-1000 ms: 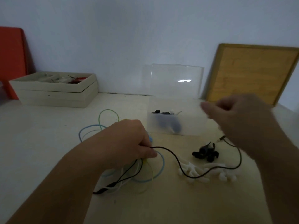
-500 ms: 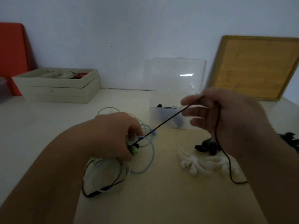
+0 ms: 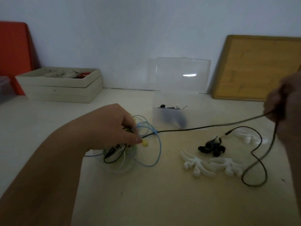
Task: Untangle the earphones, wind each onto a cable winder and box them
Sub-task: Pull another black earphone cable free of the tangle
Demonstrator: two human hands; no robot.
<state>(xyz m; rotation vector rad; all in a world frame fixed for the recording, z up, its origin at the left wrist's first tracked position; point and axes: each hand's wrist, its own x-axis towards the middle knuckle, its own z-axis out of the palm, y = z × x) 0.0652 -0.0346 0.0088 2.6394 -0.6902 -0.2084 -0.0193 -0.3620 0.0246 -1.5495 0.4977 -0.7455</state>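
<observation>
Both left hand (image 3: 112, 128) and right hand (image 3: 287, 110) clamp fingers on black cable (image 3: 203, 127) above pale table (image 3: 146, 201).

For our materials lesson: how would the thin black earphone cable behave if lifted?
Probably floppy: the thin black earphone cable droops in loose loops below the right hand. Likely to snag: it runs into the coloured tangle under the left hand.

Black earphone cable (image 3: 202, 127) stretched taut from the coloured tangle (image 3: 160, 147); white winders (image 3: 197, 165) lie flat; box (image 3: 169, 118) open.
</observation>
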